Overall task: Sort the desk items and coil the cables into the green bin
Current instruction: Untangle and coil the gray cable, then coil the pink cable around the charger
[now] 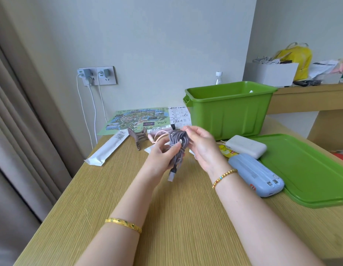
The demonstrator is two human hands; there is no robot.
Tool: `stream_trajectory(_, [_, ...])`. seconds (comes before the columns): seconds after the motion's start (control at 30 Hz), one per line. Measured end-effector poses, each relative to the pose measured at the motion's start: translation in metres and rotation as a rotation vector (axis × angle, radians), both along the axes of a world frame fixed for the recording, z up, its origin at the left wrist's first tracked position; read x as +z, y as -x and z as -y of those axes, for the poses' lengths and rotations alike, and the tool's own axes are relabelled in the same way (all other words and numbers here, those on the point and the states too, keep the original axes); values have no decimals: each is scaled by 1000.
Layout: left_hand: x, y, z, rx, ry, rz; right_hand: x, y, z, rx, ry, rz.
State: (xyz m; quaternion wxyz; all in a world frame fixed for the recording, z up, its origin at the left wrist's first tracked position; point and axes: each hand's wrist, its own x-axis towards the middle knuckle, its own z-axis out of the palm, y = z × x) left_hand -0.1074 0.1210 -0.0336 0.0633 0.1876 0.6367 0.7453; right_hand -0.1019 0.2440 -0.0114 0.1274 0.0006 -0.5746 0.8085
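Note:
A grey-purple braided cable [178, 143] is bunched into a coil above the middle of the wooden desk, its USB plug [171, 174] hanging down. My left hand [160, 157] grips the coil from the left. My right hand [202, 146] pinches the top of the coil from the right. The open green bin [230, 110] stands behind my hands, at the back right. Its green lid [308, 169] lies flat on the desk to the right. A pink cable [157, 137] lies just behind the coil.
A blue power bank [257, 174] and a white power bank [246, 146] lie by the lid, beside a yellow packet [227, 151]. A brown hair claw [138, 136], a white wrapped packet [107, 150] and a map leaflet [140, 119] sit at the back left. Chargers [86, 75] hang plugged into the wall.

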Motion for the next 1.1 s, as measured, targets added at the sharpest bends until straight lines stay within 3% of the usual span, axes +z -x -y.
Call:
stream_trajectory(0.17, [16,-1,-21,206,-195,92,0,-8,6,177,-202,45])
stream_trajectory(0.37, [52,9,-33,381,24,-68,45,-8,-18,258,-436,-56])
stream_trajectory(0.63, [85,40,-57,299,261,-261,99,34,-67,-252,-731,-205])
stream_trajectory(0.7, [80,51,-60,299,400,-300,111,51,-86,-458,-931,-245])
stream_trajectory(0.77, [72,65,-57,302,515,-309,119,65,-106,-653,-1227,-187])
stream_trajectory(0.87, [54,82,-47,323,657,-287,118,82,-125,-723,-1491,21])
stream_trajectory(0.97, [35,89,-39,319,774,-279,112,94,-131,-635,-1565,242])
stream_trajectory(1.1, [24,88,-31,318,822,-271,113,102,-128,-534,-1488,404])
